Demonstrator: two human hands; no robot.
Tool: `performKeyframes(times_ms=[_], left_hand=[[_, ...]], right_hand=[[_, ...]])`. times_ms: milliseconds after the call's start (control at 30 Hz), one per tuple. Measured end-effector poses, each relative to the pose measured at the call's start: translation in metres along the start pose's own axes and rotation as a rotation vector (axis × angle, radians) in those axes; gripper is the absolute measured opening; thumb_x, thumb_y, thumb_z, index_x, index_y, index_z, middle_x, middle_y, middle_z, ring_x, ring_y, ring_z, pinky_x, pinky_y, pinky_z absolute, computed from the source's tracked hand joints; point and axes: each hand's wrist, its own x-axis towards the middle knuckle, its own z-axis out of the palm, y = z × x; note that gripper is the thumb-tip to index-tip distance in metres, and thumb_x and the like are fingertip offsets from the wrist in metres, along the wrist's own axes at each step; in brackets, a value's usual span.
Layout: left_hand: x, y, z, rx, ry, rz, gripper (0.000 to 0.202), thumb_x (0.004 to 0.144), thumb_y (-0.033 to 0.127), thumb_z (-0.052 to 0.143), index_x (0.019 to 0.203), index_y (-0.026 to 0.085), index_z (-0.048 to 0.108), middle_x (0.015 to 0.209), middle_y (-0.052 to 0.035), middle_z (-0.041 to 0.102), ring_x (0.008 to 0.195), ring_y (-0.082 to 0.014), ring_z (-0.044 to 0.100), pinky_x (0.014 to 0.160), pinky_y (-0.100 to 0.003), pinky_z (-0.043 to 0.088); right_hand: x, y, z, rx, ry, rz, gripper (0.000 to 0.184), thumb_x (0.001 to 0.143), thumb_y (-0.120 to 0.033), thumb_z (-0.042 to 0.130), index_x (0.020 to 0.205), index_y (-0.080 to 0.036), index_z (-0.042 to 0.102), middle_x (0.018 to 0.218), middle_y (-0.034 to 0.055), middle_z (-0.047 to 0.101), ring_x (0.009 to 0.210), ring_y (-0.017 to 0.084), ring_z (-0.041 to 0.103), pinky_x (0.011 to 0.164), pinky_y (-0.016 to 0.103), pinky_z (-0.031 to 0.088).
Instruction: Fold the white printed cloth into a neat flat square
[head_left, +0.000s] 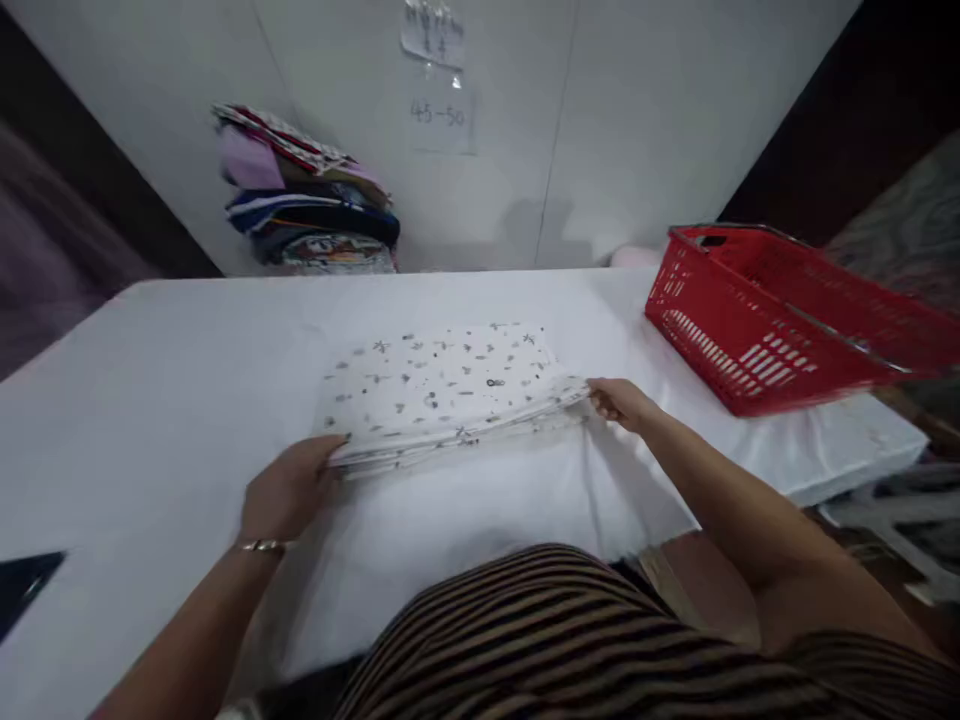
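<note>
A folded white cloth with small dark printed figures [450, 385] lies on the white-covered table [187, 380] in front of me. Its several layers show along the near edge, which is raised a little at the right. My left hand [292, 485], with a bracelet at the wrist, pinches the near left corner, thumb on top and the other fingers mostly hidden below. My right hand [622, 402] is closed on the near right corner of the same cloth.
A red plastic basket [750, 330] stands at the table's right end. Folded clothes are stacked [315, 210] at the back left against the pale wall, where paper signs [442, 110] hang. A dark flat object [26, 585] lies at the left front.
</note>
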Motion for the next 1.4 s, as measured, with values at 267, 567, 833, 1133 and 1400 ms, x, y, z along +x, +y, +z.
performKeyframes(times_ms=[267,567,833,1133,1400], left_hand=[[-0.002,-0.014,0.031,-0.012,0.068,0.133,0.049,0.085,0.032,0.029,0.124,0.016,0.054,0.132,-0.0044,0.051,0.122,-0.0207,0.043,0.101,-0.036,0.039],[-0.001,-0.019,0.043,-0.059,0.129,0.121,0.060,0.084,0.040,0.020,0.123,0.010,0.055,0.131,-0.0097,0.052,0.122,-0.0253,0.043,0.105,-0.042,0.035],[-0.006,-0.016,0.044,-0.050,0.103,0.081,0.060,0.084,0.039,0.020,0.127,0.012,0.052,0.136,-0.0101,0.047,0.123,-0.0270,0.043,0.104,-0.043,0.036],[-0.013,-0.011,0.040,-0.042,0.047,0.013,0.060,0.085,0.041,0.019,0.131,0.016,0.048,0.142,-0.0092,0.039,0.120,-0.0296,0.048,0.099,-0.044,0.041],[-0.014,-0.014,0.043,-0.068,0.046,0.000,0.061,0.085,0.044,0.018,0.131,0.015,0.046,0.143,-0.0099,0.036,0.118,-0.0310,0.048,0.099,-0.045,0.040]], right_hand=[[0.006,-0.005,-0.001,-0.075,-0.009,0.006,0.025,0.084,-0.023,0.051,0.061,-0.013,0.053,0.043,-0.0010,0.051,0.031,0.005,0.040,0.029,0.017,0.018],[0.007,-0.016,0.003,-0.127,0.029,-0.130,0.024,0.082,-0.030,0.056,0.065,-0.014,0.056,0.046,-0.0019,0.055,0.034,0.005,0.042,0.032,0.017,0.023],[0.009,0.026,-0.001,-0.407,0.063,0.015,0.027,0.082,-0.028,0.056,0.058,-0.015,0.055,0.046,-0.0009,0.057,0.033,0.006,0.043,0.033,0.018,0.032],[0.005,0.020,0.000,-0.603,0.101,-0.003,0.026,0.079,-0.027,0.057,0.057,-0.015,0.052,0.048,-0.0014,0.057,0.033,0.006,0.044,0.034,0.018,0.035],[0.005,0.017,0.001,-0.644,0.104,0.022,0.020,0.077,-0.027,0.061,0.063,-0.015,0.054,0.055,0.0010,0.061,0.038,0.008,0.052,0.036,0.017,0.037]])
